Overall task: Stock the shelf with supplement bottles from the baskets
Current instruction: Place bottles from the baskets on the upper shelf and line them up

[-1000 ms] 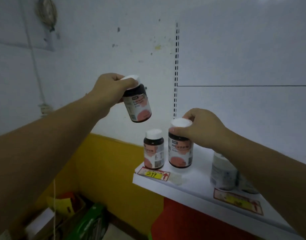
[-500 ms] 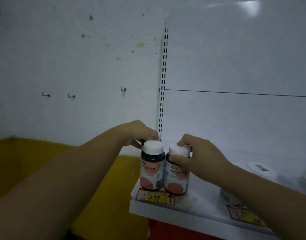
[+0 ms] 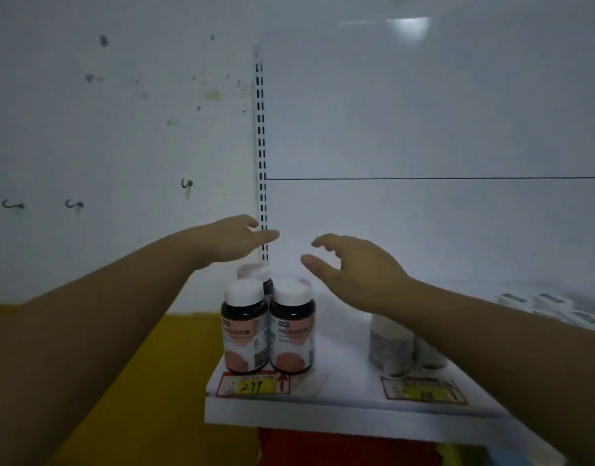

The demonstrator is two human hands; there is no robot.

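Note:
Two dark supplement bottles with white caps and pink labels stand side by side at the left front of the white shelf (image 3: 350, 395): the left bottle (image 3: 245, 327) and the right bottle (image 3: 292, 329). A third bottle (image 3: 255, 274) stands behind them, mostly hidden. My left hand (image 3: 235, 240) hovers open above and behind the bottles. My right hand (image 3: 353, 267) is open too, above and to the right of them, touching nothing. No basket is in view.
White bottles (image 3: 390, 344) stand on the shelf under my right forearm, with more white-capped ones (image 3: 548, 304) at the far right. A slotted upright rail (image 3: 262, 156) runs up the white back wall. Price tags (image 3: 252, 385) lie on the shelf front. A yellow panel (image 3: 148, 381) lies lower left.
Both hands have let go of the bottles and lifted up and apart. The bottle my left hand carried now stands behind the front pair.

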